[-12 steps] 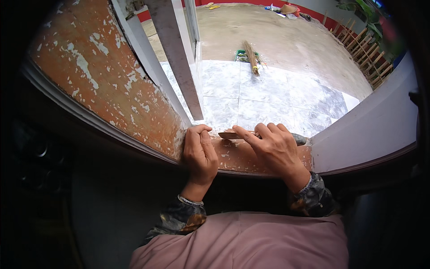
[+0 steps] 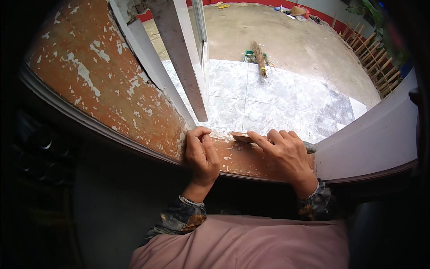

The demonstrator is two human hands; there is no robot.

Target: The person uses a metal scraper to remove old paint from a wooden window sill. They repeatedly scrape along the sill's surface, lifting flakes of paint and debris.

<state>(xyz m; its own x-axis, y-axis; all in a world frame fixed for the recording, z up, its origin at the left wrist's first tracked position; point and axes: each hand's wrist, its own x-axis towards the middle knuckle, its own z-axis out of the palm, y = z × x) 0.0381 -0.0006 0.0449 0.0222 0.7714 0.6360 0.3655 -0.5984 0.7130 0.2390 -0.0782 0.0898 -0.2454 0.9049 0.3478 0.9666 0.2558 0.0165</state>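
My right hand grips a flat-bladed scraper. Its dull brownish blade points left and its grey handle end shows past my knuckles. The blade lies along the far edge of an orange-brown sill with white paint flecks, my index finger stretched along it. At the sill's left corner, beside the upright panel, my left hand rests with its fingers curled in and thumb against them; nothing shows in it. The panel on the left is orange-brown with patches of flaking white.
A white frame post stands open beyond the left panel. White boards bound the sill on the right. Outside lie marbled tiles, a stick broom on a green dustpan, and a bamboo fence.
My right hand and the scraper have shifted slightly right along the sill, and the blade tip is farther from my left hand. The view has also shifted a little. The left hand stays put.
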